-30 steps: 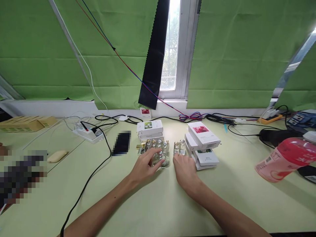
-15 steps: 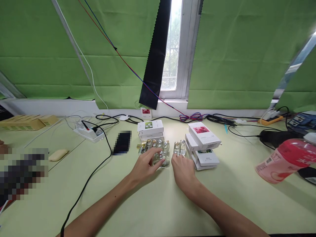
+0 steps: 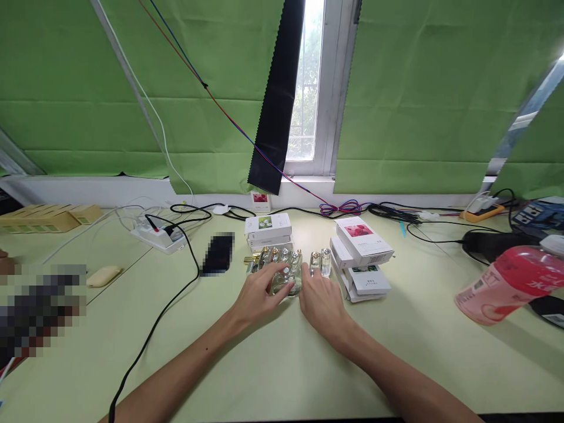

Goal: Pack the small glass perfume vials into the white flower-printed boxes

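A cluster of small clear glass bottles (image 3: 285,257) with gold and silver tops stands on the table. My left hand (image 3: 259,294) curves around its near side, thumb and index finger on either side of a clear glass bottle (image 3: 286,284). The other left fingers are partly hidden behind the hand. To the right, my right hand (image 3: 324,302) has its fingers pointing forward, somewhat apart, the index finger close to the cluster. Just beyond its fingertips stand two slim glass bottles (image 3: 325,262), partly covered by the hand; whether it touches them I cannot tell.
White boxes are stacked behind the bottles (image 3: 269,226) and at right (image 3: 363,244). A pink bottle (image 3: 506,288) lies tilted at far right. Left are a phone-like dark object (image 3: 218,254), a power strip (image 3: 161,236) and a black cable (image 3: 165,308). Part of another person's hand (image 3: 6,262) shows.
My right hand has shifted slightly left towards the bottle cluster, its index finger now raised apart from the others. My left hand stays in place.
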